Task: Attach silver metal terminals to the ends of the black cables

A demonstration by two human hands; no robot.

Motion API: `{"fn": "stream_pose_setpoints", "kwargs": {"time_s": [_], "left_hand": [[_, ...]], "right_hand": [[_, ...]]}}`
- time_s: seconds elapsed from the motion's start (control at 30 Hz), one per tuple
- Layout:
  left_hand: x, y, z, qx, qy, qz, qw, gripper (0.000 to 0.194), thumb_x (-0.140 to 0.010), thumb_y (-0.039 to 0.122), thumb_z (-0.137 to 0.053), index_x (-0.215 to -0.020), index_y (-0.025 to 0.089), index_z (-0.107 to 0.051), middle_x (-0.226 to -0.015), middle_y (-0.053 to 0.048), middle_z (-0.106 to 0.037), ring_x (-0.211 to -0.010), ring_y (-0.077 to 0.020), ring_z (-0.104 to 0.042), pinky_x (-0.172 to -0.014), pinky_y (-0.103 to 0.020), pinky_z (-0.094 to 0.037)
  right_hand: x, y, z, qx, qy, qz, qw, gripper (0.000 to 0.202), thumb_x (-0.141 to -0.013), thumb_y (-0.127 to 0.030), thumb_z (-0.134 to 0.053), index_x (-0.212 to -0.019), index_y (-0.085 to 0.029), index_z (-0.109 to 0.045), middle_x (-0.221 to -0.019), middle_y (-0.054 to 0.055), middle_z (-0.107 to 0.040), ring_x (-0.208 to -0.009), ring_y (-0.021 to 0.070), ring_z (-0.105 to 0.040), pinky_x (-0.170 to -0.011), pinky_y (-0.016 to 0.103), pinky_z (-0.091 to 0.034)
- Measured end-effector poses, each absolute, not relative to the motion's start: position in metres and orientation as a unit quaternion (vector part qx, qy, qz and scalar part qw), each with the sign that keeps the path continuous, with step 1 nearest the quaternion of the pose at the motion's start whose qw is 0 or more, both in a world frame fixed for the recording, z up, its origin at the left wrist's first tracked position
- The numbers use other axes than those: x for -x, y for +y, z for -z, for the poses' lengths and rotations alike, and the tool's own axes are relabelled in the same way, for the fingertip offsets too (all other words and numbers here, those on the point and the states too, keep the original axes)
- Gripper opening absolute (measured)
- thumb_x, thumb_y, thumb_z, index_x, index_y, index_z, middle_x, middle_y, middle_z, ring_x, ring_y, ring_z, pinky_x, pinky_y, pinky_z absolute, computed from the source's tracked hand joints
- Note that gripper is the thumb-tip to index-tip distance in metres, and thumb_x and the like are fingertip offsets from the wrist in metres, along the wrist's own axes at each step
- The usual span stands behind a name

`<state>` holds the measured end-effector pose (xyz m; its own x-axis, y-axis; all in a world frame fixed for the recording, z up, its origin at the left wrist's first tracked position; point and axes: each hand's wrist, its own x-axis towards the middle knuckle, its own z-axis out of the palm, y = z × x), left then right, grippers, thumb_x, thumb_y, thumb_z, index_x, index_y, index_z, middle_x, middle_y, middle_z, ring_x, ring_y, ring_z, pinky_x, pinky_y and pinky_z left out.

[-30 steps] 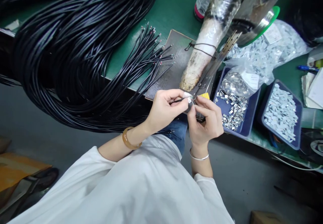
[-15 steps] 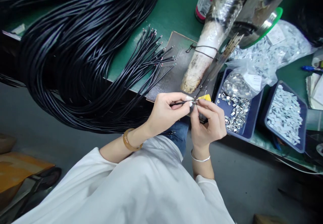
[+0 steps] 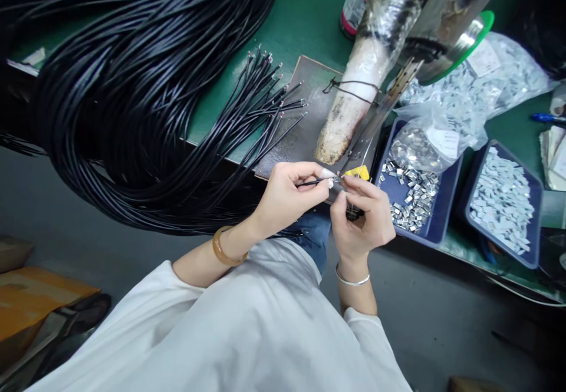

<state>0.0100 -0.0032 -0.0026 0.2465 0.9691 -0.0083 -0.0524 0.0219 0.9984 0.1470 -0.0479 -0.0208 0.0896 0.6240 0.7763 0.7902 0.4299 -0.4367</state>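
My left hand (image 3: 287, 197) is closed in a pinch around a thin black cable (image 3: 308, 183), close to its stripped end. A small shiny piece, too small to name, shows at the cable's tip beside my left fingertips. Facing it, my right hand (image 3: 365, 212) has its fingers bent, the index fingertip at that tip and the thumb a little below. Whatever lies between the right fingers is hidden. Just behind the fingertips is a small yellow block (image 3: 357, 172), with a thin wire-like strand passing near it.
A large bundle of black cables (image 3: 132, 115) covers the left of the green bench (image 3: 305, 3). A wrapped white tool (image 3: 349, 103) points down over a dark board (image 3: 309, 85). At right stand a blue tray (image 3: 435, 227) of metal shells and another tray (image 3: 537, 221) of pale pieces.
My right thumb has drawn down slightly, away from the cable's tip, while the index finger stays there. My left hand keeps its pinch on the cable. The view has shifted a little.
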Motion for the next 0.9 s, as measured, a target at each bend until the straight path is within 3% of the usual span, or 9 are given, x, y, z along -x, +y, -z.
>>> {"fn": "stream_pose_setpoints", "kwargs": {"time_s": [0.13,0.33,0.6,0.9], "left_hand": [[-0.0107,-0.0042,0.0027,-0.532,0.419,-0.442,0.588,0.012,-0.08,0.02,-0.067,-0.07,0.014,-0.071,-0.057,0.002,-0.056,-0.05,-0.0057,-0.039,-0.047,-0.02,-0.029],[-0.0077,-0.0045,-0.0005,-0.499,0.382,-0.43,0.648,0.011,-0.077,0.019,-0.069,-0.069,0.013,-0.074,-0.066,-0.001,-0.067,-0.06,-0.0091,-0.055,-0.058,-0.02,-0.044],[-0.0101,0.0008,0.0035,-0.476,0.365,-0.43,0.675,0.006,-0.072,0.017,-0.072,-0.071,0.013,-0.077,-0.072,-0.002,-0.073,-0.067,-0.0113,-0.063,-0.066,-0.02,-0.053],[-0.0124,-0.0007,-0.003,-0.525,0.404,-0.447,0.601,0.01,-0.074,0.017,-0.071,-0.079,0.012,-0.078,-0.077,-0.004,-0.076,-0.063,-0.0098,-0.062,-0.056,-0.016,-0.049]], "right_hand": [[-0.1468,-0.0485,0.02,0.534,-0.666,0.075,0.515,0.018,-0.082,-0.008,-0.069,-0.093,-0.021,-0.063,-0.101,0.003,-0.076,-0.09,0.0153,-0.074,-0.079,0.03,-0.063],[-0.1485,-0.0511,0.0205,0.535,-0.667,0.096,0.51,0.017,-0.083,-0.009,-0.071,-0.092,-0.021,-0.064,-0.098,0.003,-0.078,-0.089,0.0152,-0.075,-0.081,0.03,-0.062],[-0.1486,-0.0496,0.0208,0.531,-0.671,0.108,0.506,0.019,-0.082,-0.009,-0.073,-0.093,-0.022,-0.065,-0.099,0.001,-0.077,-0.089,0.0151,-0.075,-0.08,0.03,-0.062],[-0.145,-0.0452,0.0146,0.537,-0.665,0.101,0.51,0.024,-0.078,-0.004,-0.076,-0.095,-0.022,-0.07,-0.1,0.002,-0.076,-0.091,0.0147,-0.074,-0.084,0.031,-0.063]]}}
